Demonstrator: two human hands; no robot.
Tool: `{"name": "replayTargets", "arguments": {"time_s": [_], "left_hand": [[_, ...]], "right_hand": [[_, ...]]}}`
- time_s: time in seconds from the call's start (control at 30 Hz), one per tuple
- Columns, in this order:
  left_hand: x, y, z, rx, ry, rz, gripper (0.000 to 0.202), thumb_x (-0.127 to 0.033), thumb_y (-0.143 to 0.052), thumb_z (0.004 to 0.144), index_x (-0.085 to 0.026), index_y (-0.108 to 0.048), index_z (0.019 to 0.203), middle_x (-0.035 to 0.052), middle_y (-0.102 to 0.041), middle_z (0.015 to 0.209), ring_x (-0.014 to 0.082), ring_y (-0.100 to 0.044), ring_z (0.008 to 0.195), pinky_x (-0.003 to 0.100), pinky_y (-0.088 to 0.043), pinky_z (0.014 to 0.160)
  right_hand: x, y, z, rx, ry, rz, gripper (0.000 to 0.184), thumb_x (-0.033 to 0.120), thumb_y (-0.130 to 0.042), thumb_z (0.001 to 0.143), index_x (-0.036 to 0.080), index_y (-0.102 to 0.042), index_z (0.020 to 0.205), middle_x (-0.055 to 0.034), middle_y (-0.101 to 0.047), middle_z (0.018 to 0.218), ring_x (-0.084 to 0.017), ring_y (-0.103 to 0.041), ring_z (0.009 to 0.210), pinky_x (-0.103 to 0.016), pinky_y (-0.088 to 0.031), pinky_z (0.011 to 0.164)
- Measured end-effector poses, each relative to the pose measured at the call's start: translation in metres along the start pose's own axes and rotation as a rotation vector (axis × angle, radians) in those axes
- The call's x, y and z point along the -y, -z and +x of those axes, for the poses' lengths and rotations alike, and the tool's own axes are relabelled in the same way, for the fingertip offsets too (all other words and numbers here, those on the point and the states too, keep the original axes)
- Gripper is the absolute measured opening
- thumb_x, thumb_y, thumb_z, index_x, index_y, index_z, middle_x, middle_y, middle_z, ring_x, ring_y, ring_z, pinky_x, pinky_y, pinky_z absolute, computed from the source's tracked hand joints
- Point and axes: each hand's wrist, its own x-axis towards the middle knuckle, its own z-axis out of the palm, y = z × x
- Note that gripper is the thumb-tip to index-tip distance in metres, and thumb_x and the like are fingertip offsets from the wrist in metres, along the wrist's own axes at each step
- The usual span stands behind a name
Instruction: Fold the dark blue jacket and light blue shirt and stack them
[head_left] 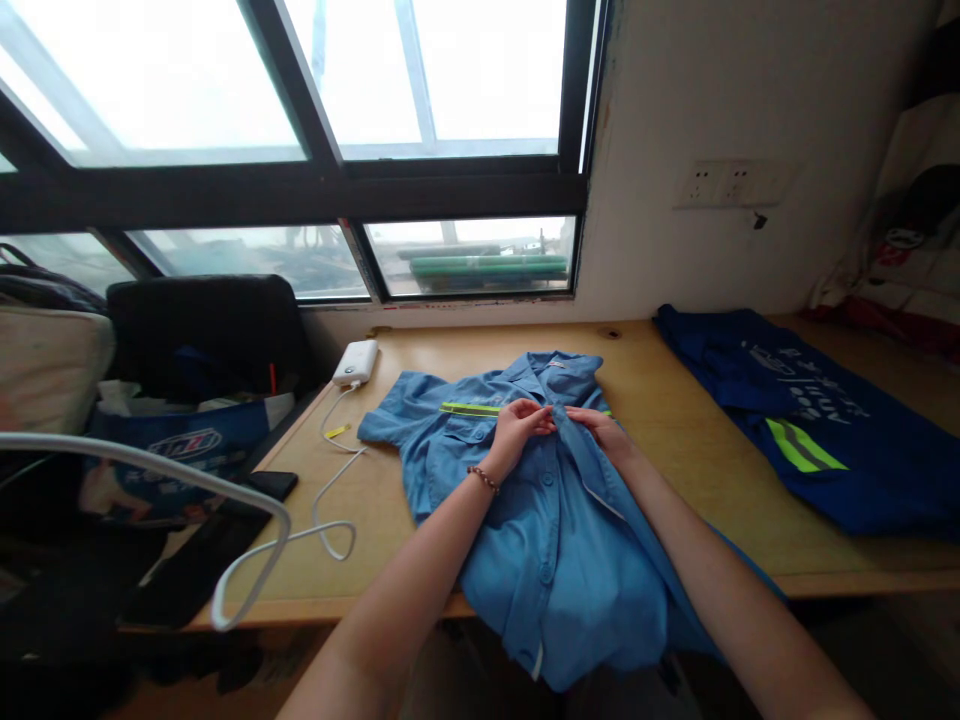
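Note:
A light blue short-sleeved work shirt lies spread on the table, its collar toward the window and its hem hanging over the front edge. A yellow-green reflective stripe crosses its chest. Buttons run down the front, and the lower part of the placket hangs unfastened. My left hand pinches the shirt front just below the collar. Close beside it, my right hand grips the other front edge with bent fingers. Any button between the fingertips is hidden. A beaded bracelet circles my left wrist.
On the wooden table, a dark blue garment with white lettering lies at the right. A white power bank with a white cable sits at the left, near a black phone. Bags and a black chair stand beyond the left edge.

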Motion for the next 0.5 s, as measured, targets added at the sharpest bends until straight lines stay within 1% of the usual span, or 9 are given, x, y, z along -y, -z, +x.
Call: {"name": "replayTargets", "arguments": {"time_s": [0.07,0.13,0.2,0.27,0.33,0.4,0.5], "left_hand": [[0.0,0.0,-0.001,0.015,-0.014,-0.006,0.033,-0.036,-0.069,0.062,-0.012,-0.053,0.079,0.0042,-0.064,0.069,0.0145,-0.063,0.059,0.024,-0.051,0.057],[0.001,0.001,-0.001,0.029,-0.016,-0.011,0.033,-0.035,-0.069,0.063,-0.011,-0.054,0.08,0.0049,-0.065,0.071,0.0144,-0.063,0.061,0.024,-0.051,0.058],[0.001,0.003,0.0,0.036,-0.012,-0.024,0.032,-0.034,-0.068,0.064,-0.011,-0.054,0.081,0.0058,-0.066,0.073,0.0149,-0.063,0.062,0.024,-0.051,0.058],[0.002,0.003,0.0,0.029,-0.001,-0.037,0.031,-0.033,-0.068,0.064,-0.011,-0.055,0.081,0.0065,-0.066,0.073,0.0155,-0.064,0.062,0.024,-0.051,0.059],[0.003,0.003,0.0,0.015,0.018,-0.046,0.031,-0.033,-0.069,0.063,-0.011,-0.055,0.08,0.007,-0.066,0.072,0.0158,-0.064,0.062,0.025,-0.052,0.058],[0.003,0.003,0.001,0.0,0.035,-0.052,0.031,-0.032,-0.07,0.062,-0.01,-0.056,0.079,0.007,-0.066,0.07,0.0156,-0.063,0.06,0.025,-0.052,0.058],[0.003,0.003,0.001,-0.012,0.046,-0.055,0.031,-0.031,-0.071,0.06,-0.01,-0.058,0.078,0.0067,-0.065,0.07,0.0149,-0.063,0.059,0.025,-0.052,0.059]], "right_hand": [[-0.008,-0.001,0.006,0.024,-0.02,0.048,0.024,0.022,-0.052,0.069,0.016,-0.065,0.088,-0.0022,-0.067,0.081,-0.018,-0.061,0.08,-0.029,-0.046,0.076],[-0.013,-0.002,0.009,0.02,-0.016,0.066,0.023,0.023,-0.054,0.068,0.016,-0.065,0.086,-0.0021,-0.067,0.082,-0.018,-0.06,0.081,-0.029,-0.045,0.078],[-0.016,-0.002,0.01,0.016,0.015,0.053,0.023,0.026,-0.054,0.069,0.016,-0.066,0.086,-0.0021,-0.067,0.083,-0.018,-0.06,0.082,-0.03,-0.044,0.08],[-0.016,-0.003,0.009,0.002,0.077,-0.017,0.023,0.028,-0.052,0.07,0.018,-0.066,0.085,-0.002,-0.066,0.085,-0.019,-0.059,0.083,-0.032,-0.043,0.081],[-0.015,-0.004,0.008,-0.048,0.186,-0.17,0.024,0.029,-0.05,0.072,0.02,-0.067,0.086,-0.0019,-0.065,0.087,-0.019,-0.058,0.083,-0.032,-0.043,0.08],[-0.014,-0.004,0.006,-0.108,0.331,-0.399,0.024,0.028,-0.048,0.074,0.021,-0.067,0.087,-0.0025,-0.063,0.09,-0.018,-0.056,0.084,-0.031,-0.042,0.08],[-0.013,-0.006,0.005,-0.14,0.514,-0.698,0.026,0.027,-0.045,0.077,0.019,-0.067,0.09,-0.004,-0.058,0.091,-0.016,-0.053,0.086,-0.029,-0.039,0.081]]}}
